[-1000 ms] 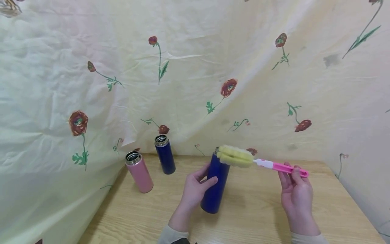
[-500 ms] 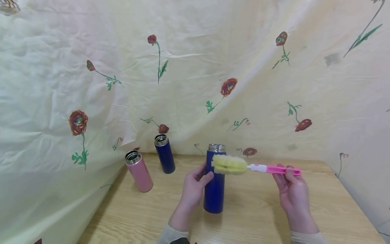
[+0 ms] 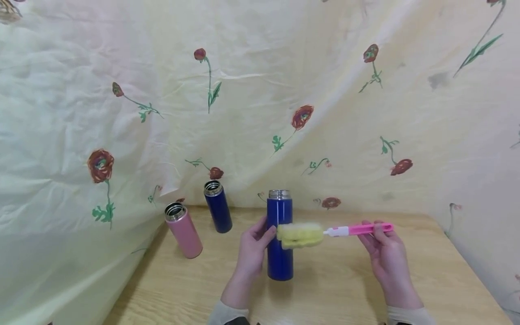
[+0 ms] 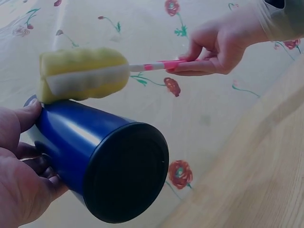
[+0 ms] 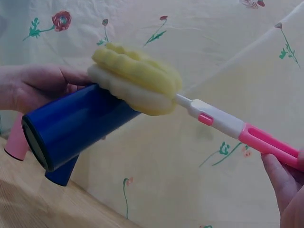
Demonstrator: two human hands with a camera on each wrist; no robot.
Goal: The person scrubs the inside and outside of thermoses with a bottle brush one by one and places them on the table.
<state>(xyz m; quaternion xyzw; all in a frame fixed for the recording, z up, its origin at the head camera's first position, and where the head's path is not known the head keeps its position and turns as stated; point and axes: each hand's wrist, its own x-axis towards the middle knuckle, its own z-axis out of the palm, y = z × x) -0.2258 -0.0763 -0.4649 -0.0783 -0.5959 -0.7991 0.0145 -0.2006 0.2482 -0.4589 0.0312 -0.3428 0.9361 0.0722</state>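
My left hand (image 3: 253,248) grips a tall blue bottle (image 3: 280,264) by its side, thumb across the front. The bottle is upright and lidless, its steel neck showing. In the left wrist view the dark base of the bottle (image 4: 128,173) faces the camera. My right hand (image 3: 386,250) pinches the pink handle of a sponge bottle brush (image 3: 300,235) between thumb and fingers. The brush lies about level, its yellow and white sponge head in front of the bottle's upper body. In the right wrist view the sponge (image 5: 135,80) appears against the bottle's side.
A pink bottle (image 3: 184,232) and a shorter dark blue bottle (image 3: 218,207), both lidless, stand at the left of the wooden table (image 3: 333,289). Behind and at the sides hangs a flowered cloth (image 3: 252,90).
The tall bottle has gone from tilted to upright and shifted left. The brush has moved left and down, its sponge passing from the bottle's mouth to its upper body.
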